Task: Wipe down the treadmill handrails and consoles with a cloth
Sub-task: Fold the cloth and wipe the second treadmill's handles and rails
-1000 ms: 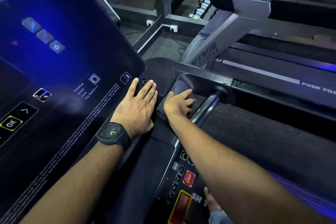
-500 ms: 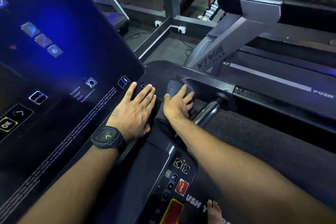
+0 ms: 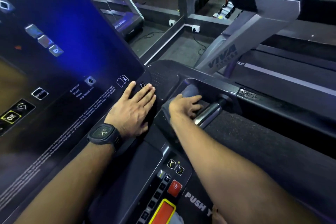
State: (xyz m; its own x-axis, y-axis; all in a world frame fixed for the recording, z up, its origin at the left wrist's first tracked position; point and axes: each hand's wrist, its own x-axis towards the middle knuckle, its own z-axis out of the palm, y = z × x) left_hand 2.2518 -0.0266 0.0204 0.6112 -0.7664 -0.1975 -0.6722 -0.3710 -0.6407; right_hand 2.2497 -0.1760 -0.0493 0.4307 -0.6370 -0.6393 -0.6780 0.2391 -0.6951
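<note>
The treadmill console (image 3: 60,71) is a big dark touch screen filling the left. My left hand (image 3: 135,108), with a black watch on the wrist, lies flat with fingers spread on the console's lower right corner. My right hand (image 3: 184,105) presses a dark grey cloth (image 3: 190,91) into the recessed pocket at the console's right side, fingers curled over it. Just right of that hand the chrome handrail (image 3: 207,115) runs out of the pocket. The cloth is mostly hidden under my hand.
A button strip with a red stop button (image 3: 175,187) and an orange-yellow panel (image 3: 162,212) lies below my arms. A neighbouring treadmill (image 3: 254,29) stands to the right. Wall sockets (image 3: 195,28), cables and weight racks lie beyond.
My right hand has slid with the cloth to the right, deeper into the pocket beside the handrail, and its fingers have curled. My left hand stays flat on the console corner.
</note>
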